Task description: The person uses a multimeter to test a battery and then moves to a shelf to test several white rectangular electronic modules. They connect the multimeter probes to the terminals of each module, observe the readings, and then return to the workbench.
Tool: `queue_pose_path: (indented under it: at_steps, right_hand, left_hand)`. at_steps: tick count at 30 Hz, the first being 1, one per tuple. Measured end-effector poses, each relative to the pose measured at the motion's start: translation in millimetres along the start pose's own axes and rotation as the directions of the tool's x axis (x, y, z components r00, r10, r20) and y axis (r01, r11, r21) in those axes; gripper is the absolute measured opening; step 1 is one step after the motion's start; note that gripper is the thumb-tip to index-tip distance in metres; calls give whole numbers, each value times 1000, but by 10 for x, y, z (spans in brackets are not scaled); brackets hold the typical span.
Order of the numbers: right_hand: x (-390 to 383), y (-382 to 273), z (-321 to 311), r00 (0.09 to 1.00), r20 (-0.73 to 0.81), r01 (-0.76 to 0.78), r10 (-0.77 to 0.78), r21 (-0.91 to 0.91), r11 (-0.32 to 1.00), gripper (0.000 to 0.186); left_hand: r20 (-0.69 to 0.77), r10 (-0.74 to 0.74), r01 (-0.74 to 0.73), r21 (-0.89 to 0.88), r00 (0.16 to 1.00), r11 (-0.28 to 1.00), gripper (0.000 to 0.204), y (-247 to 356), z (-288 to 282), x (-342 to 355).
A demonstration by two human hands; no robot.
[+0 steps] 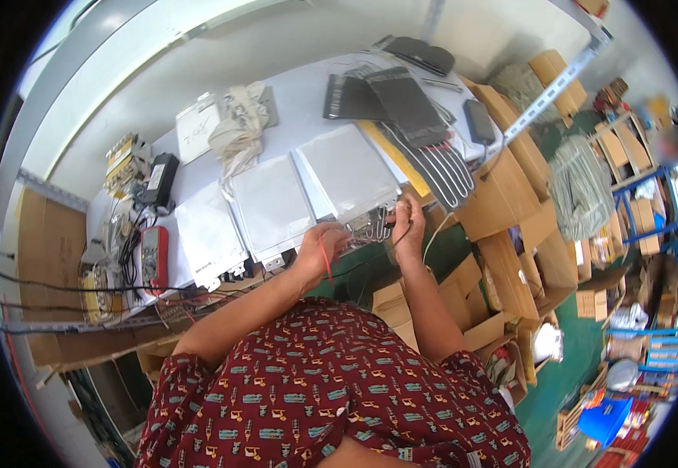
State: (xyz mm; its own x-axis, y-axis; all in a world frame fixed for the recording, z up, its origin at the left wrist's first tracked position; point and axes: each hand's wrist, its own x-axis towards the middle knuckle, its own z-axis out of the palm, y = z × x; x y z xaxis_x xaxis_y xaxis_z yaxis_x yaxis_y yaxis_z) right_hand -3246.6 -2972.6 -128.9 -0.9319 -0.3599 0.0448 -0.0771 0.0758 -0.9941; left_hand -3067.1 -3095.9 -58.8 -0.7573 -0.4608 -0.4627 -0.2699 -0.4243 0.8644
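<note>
In front of me a white flat panel [348, 168] lies on the table, with metal parts and looped wires [374, 225] along its near edge. My left hand [322, 243] is closed at that panel's near left corner, and a thin red strand crosses it near the wrist. What its fingers pinch is hidden. At the near right corner my right hand [408, 228] pinches a thin dark lead. Left of this panel lie a second white panel [274, 204] and a third white panel [202, 226], their connectors along the near edge.
A red-framed multimeter [153, 259] and a black power adapter [159, 181] stand at the left, among black cables. Crumpled cloth [239, 129] lies behind the panels. Dark flat sheets [401, 105] cover the back right. Open cardboard boxes [503, 207] crowd the table's right side.
</note>
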Motion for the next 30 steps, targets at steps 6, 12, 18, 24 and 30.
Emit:
queue_pose_path:
  at_steps: [6, 12, 18, 24, 30]
  right_hand:
    - [76, -41, -32, 987, 100, -133, 123, 103, 986, 35]
    - [180, -150, -59, 964, 91, -261, 249, 158, 952, 27]
    - [237, -237, -86, 949, 130, -314, 287, 309, 898, 31]
    - [334, -476, -172, 906, 205, -423, 371, 379, 823, 26]
    - [394, -538, -245, 870, 261, -492, 418, 412, 767, 14]
  left_hand:
    - [-232, -78, 39, -168, 970, 985, 15, -1, 224, -25]
    - [-114, -75, 41, -277, 991, 960, 37, -177, 244, 159]
    - [-143, 18, -61, -304, 990, 951, 24, -78, 266, 164]
    - [-78, 306, -313, -104, 949, 944, 23, 492, 425, 120]
    - [-76, 322, -325, -35, 944, 945, 26, 712, 497, 157]
